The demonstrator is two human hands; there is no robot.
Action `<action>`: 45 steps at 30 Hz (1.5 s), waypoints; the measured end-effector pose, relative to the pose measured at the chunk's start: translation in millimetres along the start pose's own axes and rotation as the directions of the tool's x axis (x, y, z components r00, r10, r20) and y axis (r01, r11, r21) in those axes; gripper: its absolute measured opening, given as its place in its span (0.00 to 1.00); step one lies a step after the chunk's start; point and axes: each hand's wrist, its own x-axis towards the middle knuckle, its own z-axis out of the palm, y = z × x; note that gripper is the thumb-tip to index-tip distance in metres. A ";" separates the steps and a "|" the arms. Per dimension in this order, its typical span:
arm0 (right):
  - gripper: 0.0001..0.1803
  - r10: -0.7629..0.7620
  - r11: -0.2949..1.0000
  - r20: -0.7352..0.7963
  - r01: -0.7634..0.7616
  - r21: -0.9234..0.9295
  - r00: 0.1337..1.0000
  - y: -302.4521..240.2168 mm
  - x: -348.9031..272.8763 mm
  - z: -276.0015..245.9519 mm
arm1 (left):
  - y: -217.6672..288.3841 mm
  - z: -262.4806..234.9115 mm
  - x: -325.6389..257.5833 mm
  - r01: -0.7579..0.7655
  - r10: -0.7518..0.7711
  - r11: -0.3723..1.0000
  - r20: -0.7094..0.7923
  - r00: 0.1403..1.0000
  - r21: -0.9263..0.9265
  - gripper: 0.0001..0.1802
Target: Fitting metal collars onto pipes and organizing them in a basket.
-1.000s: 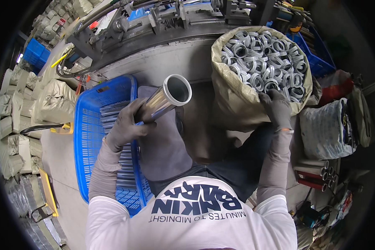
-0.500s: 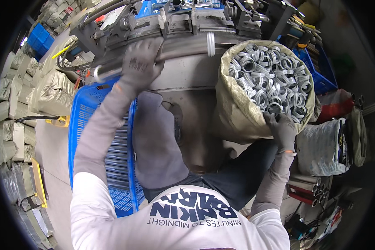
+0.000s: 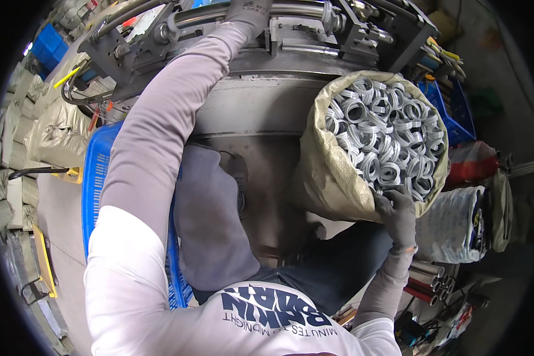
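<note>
My left hand (image 3: 249,15), in a grey glove, grips a shiny metal tube (image 3: 204,16) at the far bench fixture (image 3: 305,37). The tube lies crosswise between the fixture's end parts, with a pale ring (image 3: 172,21) around its left end. Part of the hand is cut off by the top edge. At the near rim of a beige woven sack (image 3: 323,172), my gloved right hand (image 3: 399,222) has its fingers curled against the silvery metal rings (image 3: 389,174) that fill it. Whether a ring is between those fingers is hidden.
To my left stands a blue plastic crate (image 3: 98,172), partly behind my arm. A grey pad (image 3: 210,219) covers my left leg. Another blue crate (image 3: 451,113) stands behind the sack. A white bundle (image 3: 451,222) and several tubes (image 3: 428,279) lie at the right.
My left arm has reached forward, carrying the tube from in front of the bench into the fixture. My right hand stays at the sack's rim. The view has shifted slightly.
</note>
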 end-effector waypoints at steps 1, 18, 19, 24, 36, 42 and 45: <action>0.11 -0.065 0.980 -0.079 0.079 0.184 0.995 -9.3 0.2 -0.7 | -13.6 27.6 5.6 0.039 -0.040 0.999 -0.068 0.997 -0.019 0.19; 0.29 0.030 0.817 -0.365 0.188 0.546 0.930 -37.6 -31.8 30.6 | -256.2 113.5 -440.1 0.252 -0.241 0.968 0.281 0.929 -0.002 0.24; 0.29 -0.003 0.517 -0.224 0.193 0.834 0.975 -37.1 -30.0 37.6 | -270.3 130.8 -478.7 0.269 -0.270 0.961 0.467 0.842 0.071 0.25; 0.32 0.128 0.033 0.135 -0.140 0.990 0.982 -78.5 -20.7 86.4 | -250.3 212.4 -565.0 0.277 -0.240 0.959 0.702 0.671 0.064 0.25; 0.25 0.078 0.153 0.337 -0.345 0.926 0.938 -107.8 -2.0 154.7 | -190.0 250.6 -593.5 0.261 -0.271 0.953 0.810 0.521 0.151 0.19; 0.21 -0.222 0.813 0.077 0.141 0.565 0.972 -115.0 -14.7 158.0 | -175.8 234.0 -627.6 0.311 -0.275 0.947 0.703 0.656 0.081 0.23; 0.22 -0.301 0.778 0.051 0.214 0.591 0.952 -108.4 -19.9 158.7 | -164.8 230.4 -678.0 0.462 -0.310 0.887 0.745 0.590 0.004 0.28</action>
